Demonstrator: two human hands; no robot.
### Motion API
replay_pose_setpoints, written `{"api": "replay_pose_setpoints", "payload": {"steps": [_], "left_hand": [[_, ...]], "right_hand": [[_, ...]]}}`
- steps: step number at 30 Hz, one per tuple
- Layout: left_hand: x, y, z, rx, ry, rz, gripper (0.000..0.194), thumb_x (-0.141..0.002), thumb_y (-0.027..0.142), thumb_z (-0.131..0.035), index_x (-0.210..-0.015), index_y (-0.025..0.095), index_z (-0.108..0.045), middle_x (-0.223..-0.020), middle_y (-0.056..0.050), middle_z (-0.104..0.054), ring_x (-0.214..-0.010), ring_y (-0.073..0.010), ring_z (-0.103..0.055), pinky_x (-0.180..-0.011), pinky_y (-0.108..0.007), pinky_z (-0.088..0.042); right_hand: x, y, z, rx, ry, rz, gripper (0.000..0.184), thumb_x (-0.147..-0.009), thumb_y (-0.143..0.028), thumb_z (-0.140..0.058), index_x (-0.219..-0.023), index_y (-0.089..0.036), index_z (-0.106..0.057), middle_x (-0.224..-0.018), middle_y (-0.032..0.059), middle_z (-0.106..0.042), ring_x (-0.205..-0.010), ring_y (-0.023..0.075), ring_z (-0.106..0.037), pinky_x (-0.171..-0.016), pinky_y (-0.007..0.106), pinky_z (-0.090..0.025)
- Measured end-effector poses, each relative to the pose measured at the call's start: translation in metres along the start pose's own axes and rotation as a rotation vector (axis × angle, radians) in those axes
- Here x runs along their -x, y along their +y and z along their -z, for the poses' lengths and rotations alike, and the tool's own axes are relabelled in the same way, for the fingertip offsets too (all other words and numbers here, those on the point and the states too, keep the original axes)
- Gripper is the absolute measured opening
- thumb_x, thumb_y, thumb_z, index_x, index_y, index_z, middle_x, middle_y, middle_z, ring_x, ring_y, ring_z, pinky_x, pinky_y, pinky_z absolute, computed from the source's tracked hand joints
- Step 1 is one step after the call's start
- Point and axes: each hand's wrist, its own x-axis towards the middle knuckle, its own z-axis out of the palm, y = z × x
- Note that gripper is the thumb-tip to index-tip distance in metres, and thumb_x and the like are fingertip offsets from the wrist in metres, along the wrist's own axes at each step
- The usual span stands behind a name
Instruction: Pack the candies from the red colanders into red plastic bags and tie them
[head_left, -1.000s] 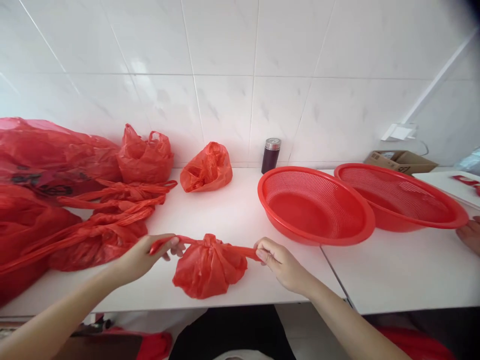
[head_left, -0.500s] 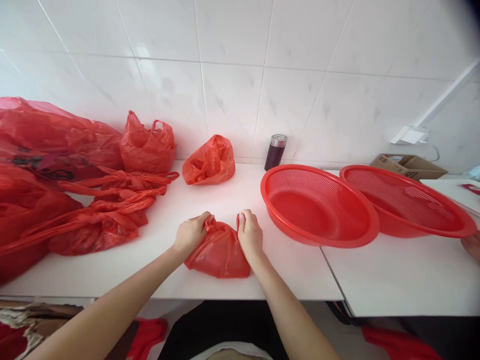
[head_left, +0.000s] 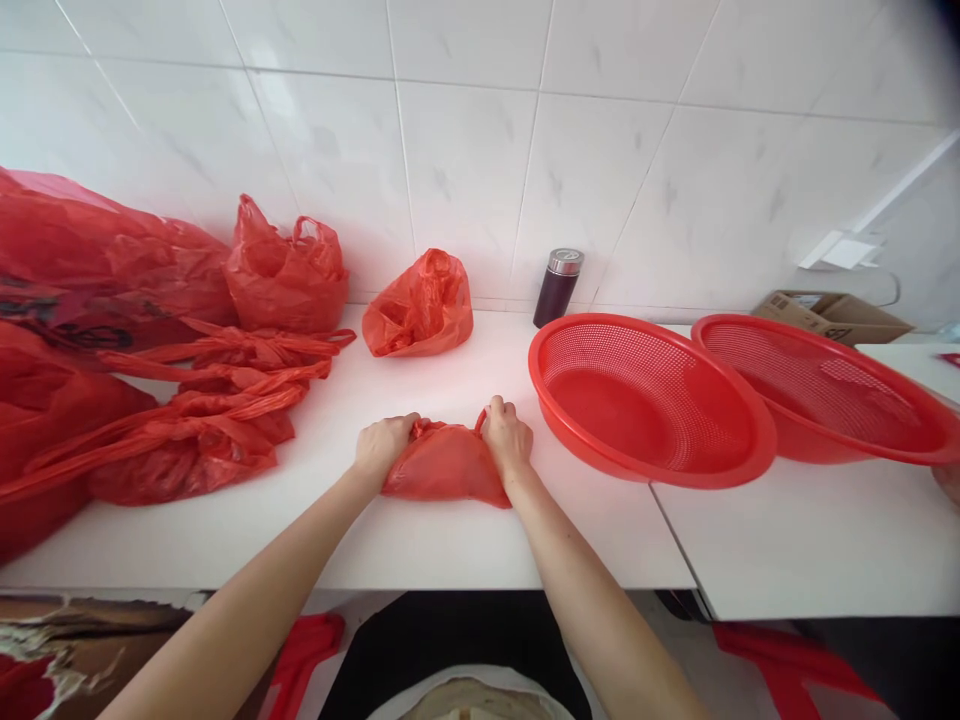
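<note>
A red plastic bag point(head_left: 450, 466) lies on the white table in front of me, its contents hidden. My left hand point(head_left: 384, 445) is closed on the bag's upper left corner. At the upper right, my right hand point(head_left: 508, 437) grips another part of the same bag, where a small loop of plastic pokes out beside the thumb. The bag's top edge is stretched between both hands. Behind it, an open, crumpled red plastic bag point(head_left: 421, 308) sits near the wall, touched by neither hand.
Several red bags point(head_left: 202, 430) are heaped on the left. Two red plastic baskets, a near one point(head_left: 637, 410) and a far one point(head_left: 840, 400), stand to the right. A dark flask point(head_left: 556, 290) and a cardboard box point(head_left: 862, 318) are by the wall. Another person's hand point(head_left: 949, 482) shows at the right edge.
Both hands have pushed the bag a little away from me and drawn its top edge wider and flatter. The view has shifted slightly; the other bags and baskets stay where they were.
</note>
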Motion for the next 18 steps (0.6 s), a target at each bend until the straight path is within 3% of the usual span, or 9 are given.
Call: {"api": "replay_pose_setpoints", "payload": {"steps": [10, 18], "left_hand": [[0.012, -0.020, -0.006, 0.044, 0.163, 0.166, 0.032, -0.090, 0.034, -0.035, -0.096, 0.027, -0.066, -0.092, -0.008, -0.073, -0.076, -0.0274, -0.065, -0.057, -0.030, -0.033], [0.035, -0.023, -0.011, 0.222, 0.217, 0.272, 0.052, -0.094, 0.055, -0.021, -0.091, 0.026, -0.064, -0.081, -0.008, -0.071, -0.077, -0.0271, -0.065, -0.058, -0.030, -0.036]], "right_hand": [[-0.006, 0.014, 0.004, -0.031, 0.070, -0.089, 0.020, -0.103, -0.024, -0.032, -0.109, -0.018, -0.050, -0.087, 0.0082, -0.070, -0.077, 0.0192, -0.066, -0.057, 0.026, -0.033], [-0.004, 0.016, 0.007, -0.204, 0.152, -0.136, 0.018, -0.101, -0.025, -0.035, -0.104, -0.020, -0.053, -0.078, 0.0050, -0.067, -0.070, 0.0180, -0.061, -0.056, 0.024, -0.028]]}}
